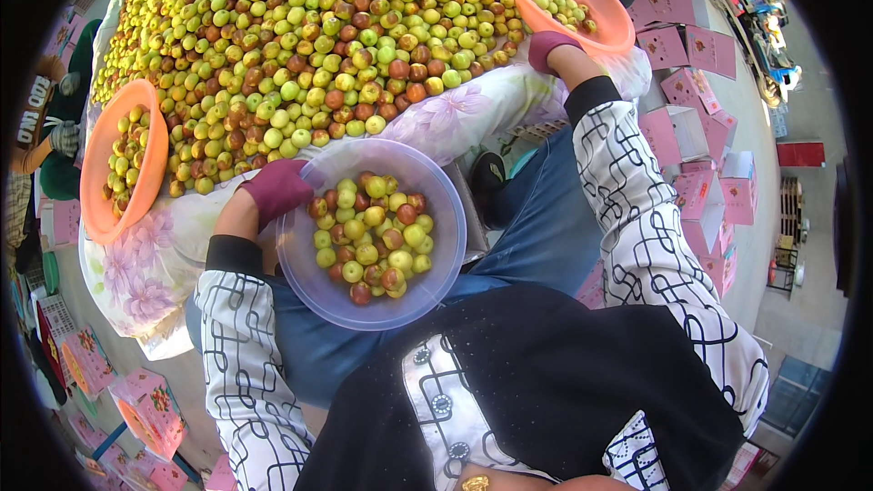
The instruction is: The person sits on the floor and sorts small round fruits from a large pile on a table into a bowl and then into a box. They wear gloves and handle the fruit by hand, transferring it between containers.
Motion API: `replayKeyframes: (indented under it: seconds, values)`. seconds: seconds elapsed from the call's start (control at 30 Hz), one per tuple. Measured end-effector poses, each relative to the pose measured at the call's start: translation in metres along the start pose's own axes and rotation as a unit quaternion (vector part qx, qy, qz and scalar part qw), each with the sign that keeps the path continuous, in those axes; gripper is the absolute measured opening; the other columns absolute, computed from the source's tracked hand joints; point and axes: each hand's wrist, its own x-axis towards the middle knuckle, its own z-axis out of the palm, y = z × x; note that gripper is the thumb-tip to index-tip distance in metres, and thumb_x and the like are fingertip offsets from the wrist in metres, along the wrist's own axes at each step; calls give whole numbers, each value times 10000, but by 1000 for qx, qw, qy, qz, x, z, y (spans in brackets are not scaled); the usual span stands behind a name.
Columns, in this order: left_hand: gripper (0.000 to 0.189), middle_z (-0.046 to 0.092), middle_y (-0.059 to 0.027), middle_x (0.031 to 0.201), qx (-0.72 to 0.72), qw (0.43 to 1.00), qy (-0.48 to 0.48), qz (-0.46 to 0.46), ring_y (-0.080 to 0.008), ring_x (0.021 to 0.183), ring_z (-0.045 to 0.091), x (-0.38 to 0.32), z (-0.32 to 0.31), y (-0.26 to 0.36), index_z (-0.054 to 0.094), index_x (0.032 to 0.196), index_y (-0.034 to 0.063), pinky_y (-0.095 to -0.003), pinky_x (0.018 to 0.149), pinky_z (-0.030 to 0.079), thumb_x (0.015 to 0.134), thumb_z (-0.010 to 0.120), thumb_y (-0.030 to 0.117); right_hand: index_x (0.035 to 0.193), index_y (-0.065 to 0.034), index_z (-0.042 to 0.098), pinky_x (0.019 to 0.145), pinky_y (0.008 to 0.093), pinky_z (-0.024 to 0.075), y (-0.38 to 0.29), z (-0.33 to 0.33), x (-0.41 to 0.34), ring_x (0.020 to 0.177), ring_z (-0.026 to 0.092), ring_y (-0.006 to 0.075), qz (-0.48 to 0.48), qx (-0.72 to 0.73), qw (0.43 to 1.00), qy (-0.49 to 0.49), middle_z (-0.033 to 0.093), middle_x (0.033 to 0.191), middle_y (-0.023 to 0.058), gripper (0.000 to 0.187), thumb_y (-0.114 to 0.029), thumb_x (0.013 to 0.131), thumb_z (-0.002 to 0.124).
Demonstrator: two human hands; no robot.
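Note:
My left hand (pixel 277 191), in a maroon glove, grips the left rim of a translucent purple plastic bowl (pixel 447 245). The bowl rests at my lap and has green and reddish-brown jujubes (pixel 368 239) in its bottom. My right hand (pixel 552 52), gloved the same way, is at the edge of the large jujube heap (pixel 327 41), right beside the near rim of an orange plastic basin (pixel 617 37). Its fingers are turned away, so whether they hold anything is hidden. Some jujubes lie in that basin.
A flower-printed plastic sheet (pixel 443 109) covers the heap's near edge. Another orange basin (pixel 92 198) with jujubes leans at the left. Pink cartons (pixel 696 184) crowd the floor on both sides. Other people sit across the corners, one with a grey-gloved hand (pixel 65 138).

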Motion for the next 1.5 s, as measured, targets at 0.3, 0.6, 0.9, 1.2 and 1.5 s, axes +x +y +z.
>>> replayKeyframes:
  seconds: [0.3,0.6,0.9,1.2,1.5]
  values:
    - [347,706,-156,905,64,997,-3,37,-284,804,682,5,-2,-4,684,1048,80,-380,726,531,754,622,252,1145,-123,678,476,182,352,-88,-75,-89,572,455,26,-269,626,699,-217,538,725,-43,301,-147,889,522]
    - [399,702,-126,956,47,999,-27,1,-227,839,666,3,-5,3,699,1117,108,-358,771,531,736,604,179,1235,-98,629,856,278,490,-187,-66,-140,963,600,129,-419,523,687,-279,631,1069,38,388,-54,850,640]
    - [422,705,-126,957,44,999,-19,-5,-231,834,670,6,-4,-1,697,1097,93,-355,768,538,691,639,195,1168,-31,664,924,299,496,-86,-69,-69,1052,623,173,-365,562,737,-84,671,1104,74,281,-139,919,592]
    - [349,704,-158,951,55,998,-4,35,-270,849,675,7,-1,-5,693,1045,59,-362,771,524,740,617,211,1300,-29,559,1052,395,392,-47,-26,-45,1246,511,369,-61,184,980,-40,546,1340,214,592,-454,889,589]
    - [421,704,-128,1021,-28,999,-9,-39,-217,909,662,0,0,5,702,1101,42,-327,833,523,691,625,100,1216,-92,605,954,420,471,-11,8,18,1162,585,353,53,305,951,-12,620,1209,184,361,-199,873,574]
